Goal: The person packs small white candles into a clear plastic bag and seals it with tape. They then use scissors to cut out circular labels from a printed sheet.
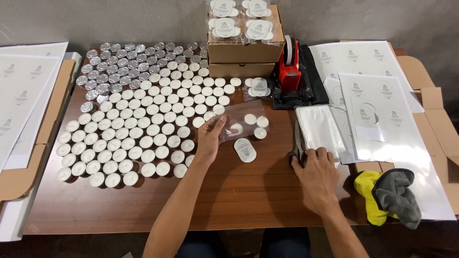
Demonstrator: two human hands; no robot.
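Observation:
My left hand [208,138] pinches the near left corner of a clear plastic bag [241,119] lying on the brown table [229,191]; the bag holds three white tealight candles. A white oval sticker [245,150] lies just in front of the bag. My right hand [316,171] rests on the handles of black scissors [297,143], beside a stack of clear bags [319,130]. Left of my left hand, several rows of white tealights [138,129] cover the table.
Empty silver tealight cups [119,67] sit at the back left. Cardboard boxes [244,52] topped with packed bags stand at the back, a red tape dispenser [290,64] beside them. Sticker sheets [377,100] lie right; a yellow and grey cloth [389,196] sits near right.

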